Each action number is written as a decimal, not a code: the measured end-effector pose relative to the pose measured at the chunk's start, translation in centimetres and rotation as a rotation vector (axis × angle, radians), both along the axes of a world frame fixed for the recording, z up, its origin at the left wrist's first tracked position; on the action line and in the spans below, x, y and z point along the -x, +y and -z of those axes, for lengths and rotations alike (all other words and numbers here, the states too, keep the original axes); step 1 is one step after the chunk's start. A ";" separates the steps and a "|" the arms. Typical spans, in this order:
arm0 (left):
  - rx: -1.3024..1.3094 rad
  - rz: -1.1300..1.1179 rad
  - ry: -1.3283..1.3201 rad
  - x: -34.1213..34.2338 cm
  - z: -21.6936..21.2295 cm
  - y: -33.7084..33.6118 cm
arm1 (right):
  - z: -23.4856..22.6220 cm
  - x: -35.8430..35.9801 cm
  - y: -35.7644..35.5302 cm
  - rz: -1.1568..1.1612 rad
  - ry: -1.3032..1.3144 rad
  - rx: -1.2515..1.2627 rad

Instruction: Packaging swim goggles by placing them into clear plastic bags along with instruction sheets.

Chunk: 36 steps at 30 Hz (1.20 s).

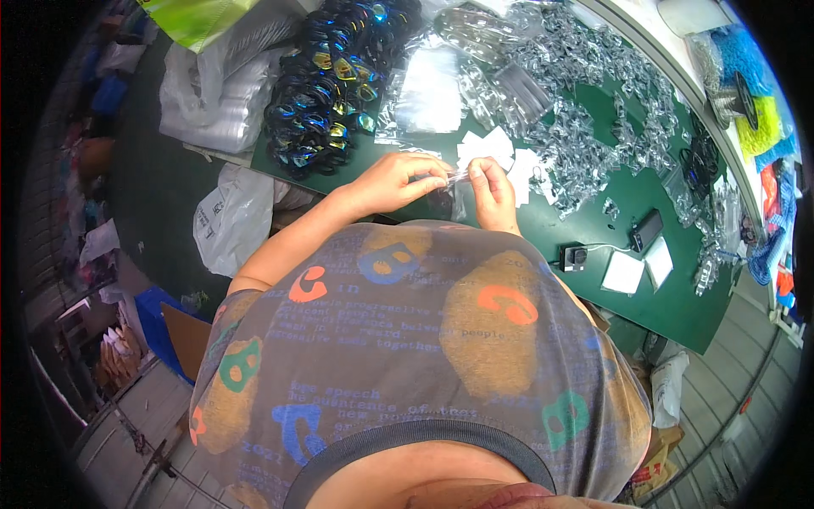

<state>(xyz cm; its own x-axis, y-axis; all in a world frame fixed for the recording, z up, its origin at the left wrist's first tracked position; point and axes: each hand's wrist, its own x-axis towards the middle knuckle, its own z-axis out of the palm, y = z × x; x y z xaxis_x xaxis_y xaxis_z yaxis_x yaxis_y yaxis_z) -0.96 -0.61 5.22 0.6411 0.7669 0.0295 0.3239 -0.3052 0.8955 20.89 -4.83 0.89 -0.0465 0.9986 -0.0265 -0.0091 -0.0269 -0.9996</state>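
Note:
My left hand point(404, 181) and my right hand point(493, 195) meet at the near edge of the green table point(543, 233). Fingertips of both pinch a small piece of clear, shiny plastic point(457, 179) between them; its exact kind is too small to make out. Just beyond my right hand lie several white paper slips point(485, 148). A stack of flat clear plastic bags point(431, 89) sits farther back. To its left is a big heap of black swim goggles point(326, 89) with shiny, colour-shifting lenses.
Small clear plastic parts point(585, 127) cover the table's back right. A small black camera point(574, 257) is cabled to a black block point(647, 230), near white pads point(624, 272). Bundled clear plastic sleeves point(216, 102) lie far left, above a hanging white bag point(235, 219).

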 end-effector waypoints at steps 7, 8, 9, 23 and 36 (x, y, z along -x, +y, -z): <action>-0.034 -0.206 -0.006 -0.4 0.1 -0.8 | 0.0 -0.2 0.2 -0.032 0.340 0.168; -0.034 -0.206 -0.007 -0.4 0.1 -0.7 | -0.2 -0.6 0.0 -0.032 0.339 0.169; -0.065 -0.207 -0.013 -0.3 0.2 -0.6 | -0.4 -1.1 -0.1 -0.048 0.284 0.209; -0.033 -0.127 0.055 -0.3 0.1 -0.3 | -0.5 -1.2 0.6 -0.105 0.165 0.335; -0.100 -0.111 0.026 -0.3 0.2 -0.5 | -0.8 -1.5 1.1 -0.142 0.115 0.418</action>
<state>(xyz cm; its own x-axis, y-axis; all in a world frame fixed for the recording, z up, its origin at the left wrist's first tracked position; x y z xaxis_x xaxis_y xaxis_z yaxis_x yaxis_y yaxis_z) -0.64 -1.15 5.06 0.5537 0.8275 0.0934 0.3833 -0.3529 0.8535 22.37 -3.70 1.73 -0.2081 0.8870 -0.4123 -0.0863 -0.4365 -0.8956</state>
